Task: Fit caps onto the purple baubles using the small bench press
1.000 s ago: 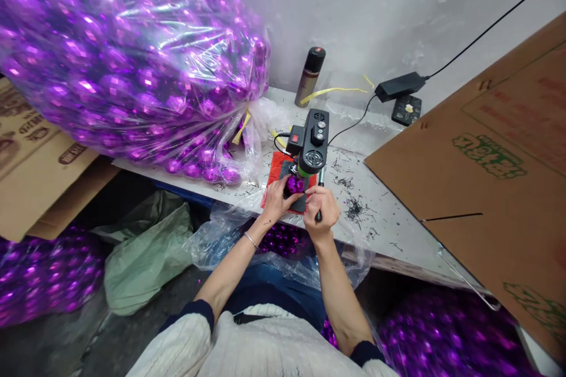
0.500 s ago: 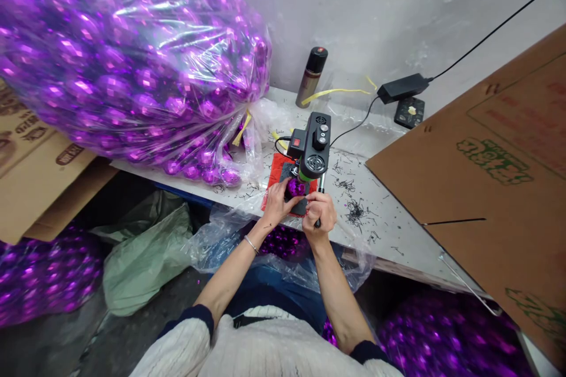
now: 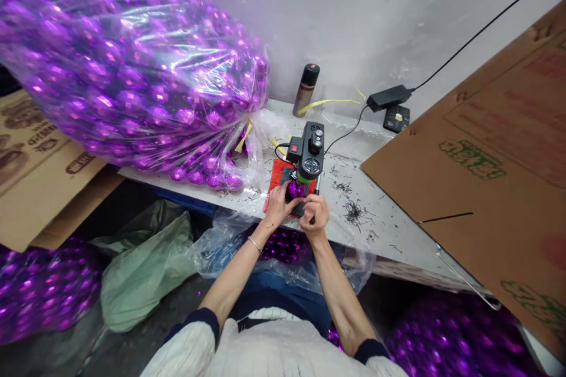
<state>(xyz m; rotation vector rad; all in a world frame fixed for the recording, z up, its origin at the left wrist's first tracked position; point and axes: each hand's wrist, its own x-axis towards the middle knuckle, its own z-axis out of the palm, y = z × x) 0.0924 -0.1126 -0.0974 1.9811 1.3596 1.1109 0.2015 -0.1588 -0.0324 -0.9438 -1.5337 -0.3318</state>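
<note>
A shiny purple ball (image 3: 295, 189) sits under the head of a small black bench machine (image 3: 312, 150) with a green ring. My left hand (image 3: 278, 205) is closed around the ball's left and near side, holding it against the machine's dark base. My right hand (image 3: 315, 213) is wrapped round the black-ended lever (image 3: 317, 184) at the machine's right side. Beneath the base lies a red sheet (image 3: 276, 175). The ball's far side and its contact with the machine head are partly hidden.
A clear bag of purple balls (image 3: 145, 82) fills the left. An open cardboard box (image 3: 477, 188) stands at right. Behind the machine are a spray can (image 3: 305, 91) and a power adapter (image 3: 389, 98). Black scraps (image 3: 352, 211) litter the table (image 3: 384, 230).
The view has shifted slightly, so the table things appear a little lower and further left. Both hands keep their holds on the ball and the lever.
</note>
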